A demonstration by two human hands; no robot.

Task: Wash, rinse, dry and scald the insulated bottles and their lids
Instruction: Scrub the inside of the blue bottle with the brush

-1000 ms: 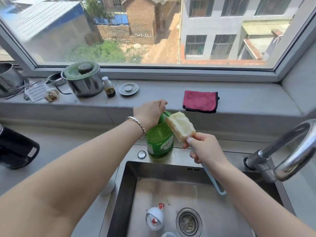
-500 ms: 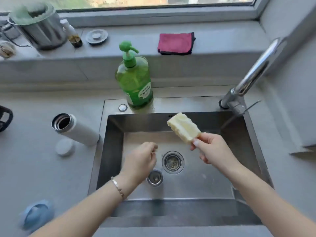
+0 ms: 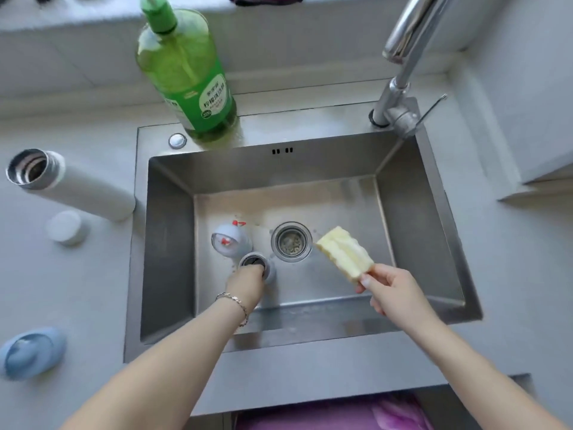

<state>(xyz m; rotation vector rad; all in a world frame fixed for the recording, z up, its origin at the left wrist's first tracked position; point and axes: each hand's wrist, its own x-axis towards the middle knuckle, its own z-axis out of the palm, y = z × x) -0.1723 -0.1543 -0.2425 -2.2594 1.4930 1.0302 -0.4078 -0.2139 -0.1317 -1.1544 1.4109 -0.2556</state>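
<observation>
The left hand (image 3: 246, 285) reaches down into the steel sink (image 3: 167, 243) and grips a small bottle (image 3: 272, 272) just below its open mouth, fingers curled round it; a bracelet (image 3: 234, 302) sits on that wrist. The small bottle stands on the sink floor, just left of the drain (image 3: 291, 242) and touching or nearly touching a rounded lid (image 3: 231, 240) with red trim that lies behind it. The right hand (image 3: 395, 294) hovers over the right side of the sink and pinches the near end of a yellow sponge (image 3: 344, 254), which points up and away toward the drain. On the bench (image 3: 93, 290) left of the sink sits a taller white bottle (image 3: 77, 190), uncapped, with a white cap (image 3: 65, 228) beside it and a blue lid (image 3: 32, 352) nearer the front edge. A green soap bottle (image 3: 189, 76) stands on the sink's back rim, and the tap (image 3: 400, 57) rises at the back right corner
</observation>
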